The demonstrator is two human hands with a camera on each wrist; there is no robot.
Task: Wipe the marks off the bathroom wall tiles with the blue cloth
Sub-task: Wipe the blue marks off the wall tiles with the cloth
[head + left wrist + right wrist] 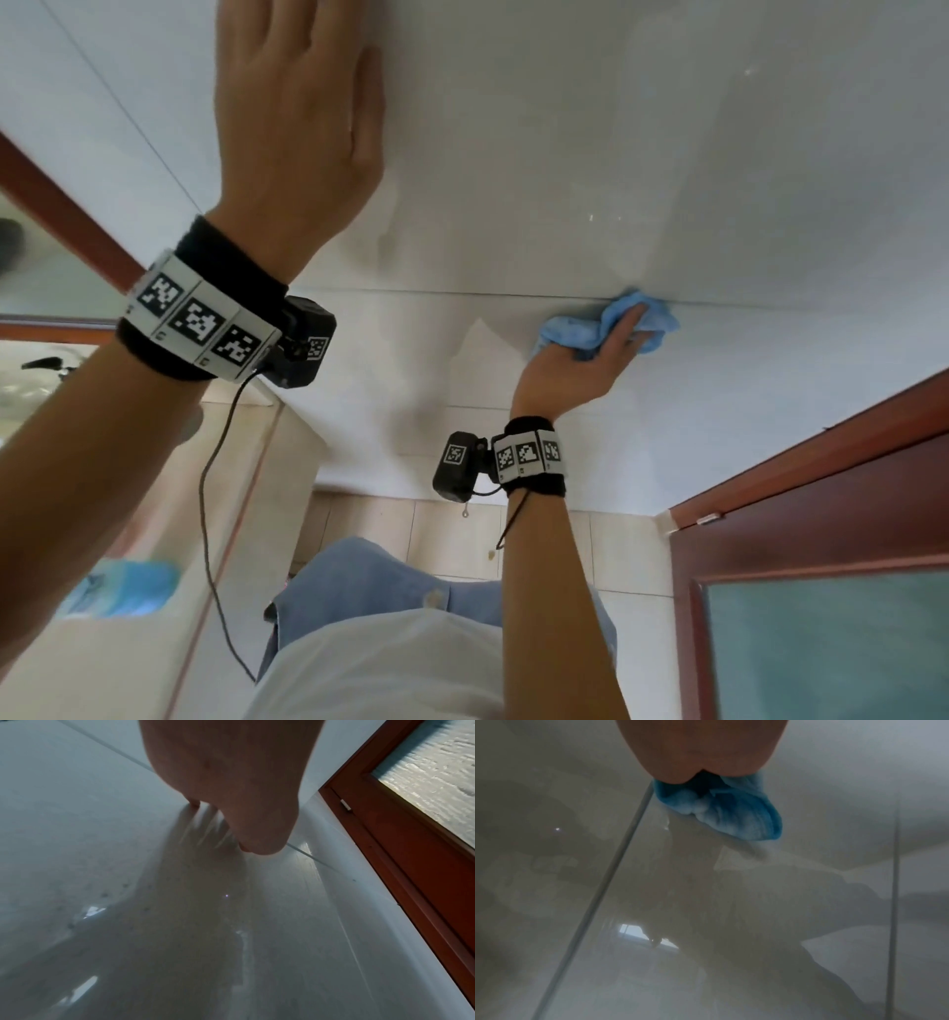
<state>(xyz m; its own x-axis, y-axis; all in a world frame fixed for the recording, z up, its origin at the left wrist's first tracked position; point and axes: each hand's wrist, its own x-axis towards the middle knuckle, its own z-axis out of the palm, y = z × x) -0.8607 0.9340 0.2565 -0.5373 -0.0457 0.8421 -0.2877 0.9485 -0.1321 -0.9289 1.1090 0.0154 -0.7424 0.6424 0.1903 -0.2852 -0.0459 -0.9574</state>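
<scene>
The wall of glossy white tiles (565, 154) fills the upper head view. My left hand (298, 128) lies flat against it at the upper left, fingers straight and holding nothing; in the left wrist view this hand (231, 780) touches the tile, with small dark specks (105, 894) on the tile below it. My right hand (580, 360) grips the bunched blue cloth (662, 318) and presses it on the wall at a horizontal grout line (462, 294). In the right wrist view the blue cloth (731, 811) bulges out below the right hand (700, 746).
A brown door with frosted glass (821, 591) stands close on the right. A brown window frame (61, 205) borders the wall on the left. Beige floor tiles (452, 539) lie below. A blurred blue object (123, 586) sits low left. A cable (205, 488) hangs from my left wrist.
</scene>
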